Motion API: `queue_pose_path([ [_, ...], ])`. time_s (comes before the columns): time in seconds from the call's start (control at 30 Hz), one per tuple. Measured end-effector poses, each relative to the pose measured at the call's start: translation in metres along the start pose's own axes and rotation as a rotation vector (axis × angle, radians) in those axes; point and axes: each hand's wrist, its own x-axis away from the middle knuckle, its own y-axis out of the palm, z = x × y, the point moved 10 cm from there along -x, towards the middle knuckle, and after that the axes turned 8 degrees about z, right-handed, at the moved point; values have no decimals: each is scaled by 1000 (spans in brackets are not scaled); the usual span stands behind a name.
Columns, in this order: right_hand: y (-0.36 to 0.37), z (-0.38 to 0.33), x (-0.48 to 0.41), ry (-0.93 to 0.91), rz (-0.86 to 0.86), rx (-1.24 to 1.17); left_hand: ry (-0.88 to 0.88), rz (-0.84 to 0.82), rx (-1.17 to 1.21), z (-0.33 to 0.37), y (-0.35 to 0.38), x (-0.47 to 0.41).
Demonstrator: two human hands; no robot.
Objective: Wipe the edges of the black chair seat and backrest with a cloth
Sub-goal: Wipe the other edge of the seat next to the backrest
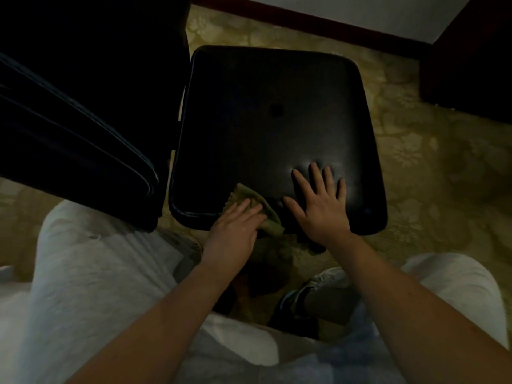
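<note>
Head view, looking straight down. Low light.

Black padded leather-look chair seat [277, 106], squarish with rounded corners, fills the middle of the frame. One tufted button dimple sits near its centre. Black padded backrest [83, 106] with pale piping along its edge stands at the seat's 9 o'clock and rises toward the camera.

Olive-green crumpled cloth [246, 194]: lies on the seat's near edge, at about 7 o'clock from the seat centre. One end lies on the top surface and the other droops over the front rim.

Left hand [234, 231]: laid on top of the cloth, fingers fairly straight and close together, pressing it onto the seat edge. It is a flat press, not a clench (thumb is hidden, so I cannot tell whether it pinches underneath).

Right hand [322, 209]: at the seat's 5 o'clock, just beside the cloth but apart from it. Palm down, fingers splayed and holding nothing. The padding dimples at the fingertips [314, 169].

Surroundings: yellow-green floral-patterned carpet [429, 162] all around the seat. Dark red skirting board [304, 20] under a pale wall at 12 o'clock. Dark wooden furniture [471, 65] at 2 o'clock. Pale grey trousers [97, 273] at 8 and 4 o'clock of the frame (knees bent). Grey and white shoe [318, 284] on the carpet at 6 o'clock.
</note>
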Motion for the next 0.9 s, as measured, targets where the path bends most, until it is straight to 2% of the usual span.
queue_pose_path([
  [0.27,-1,0,1,3,41,-1,-126,19,-36,-22,-15,9],
  [0.5,2,1,0,1,35,17,11,-20,2,0,1,2],
  [0.73,-1,0,1,1,66,-5,-178,3,-13,-29,-17,7],
  [0.9,-1,-2,2,0,70,6,-83,-44,-34,-7,-3,3],
])
